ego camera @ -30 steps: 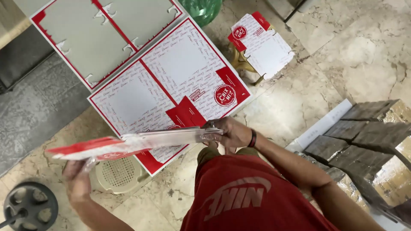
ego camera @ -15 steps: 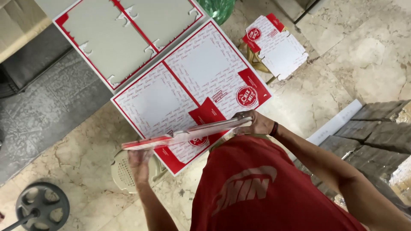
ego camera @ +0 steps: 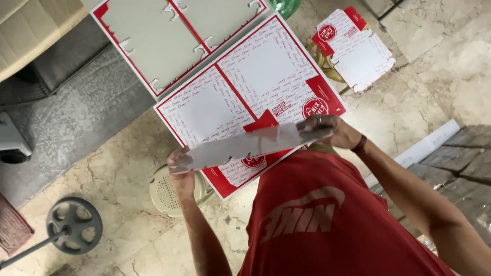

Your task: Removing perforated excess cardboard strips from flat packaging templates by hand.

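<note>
I hold a flat cardboard box blank [ego camera: 250, 144] level in front of my chest, its grey-white side toward the camera. My left hand [ego camera: 180, 163] grips its left end and my right hand [ego camera: 327, 129] grips its right end. Beneath it lies a stack of flat red-and-white printed box blanks [ego camera: 245, 87]. Behind that stack is another pile of blanks, plain grey side up [ego camera: 169, 36]. My red shirt fills the lower right.
A folded red-and-white box [ego camera: 353, 46] rests on a stool at the top right. On the marble floor are a cream plastic stool [ego camera: 171, 191], a grey round stand base [ego camera: 74, 225] and a white strip [ego camera: 424, 145]. Grey blocks [ego camera: 468, 158] sit at the right.
The blank has turned from its red edge to its grey-white face. My hands have come closer together, and the view has shifted so the stacks sit further right.
</note>
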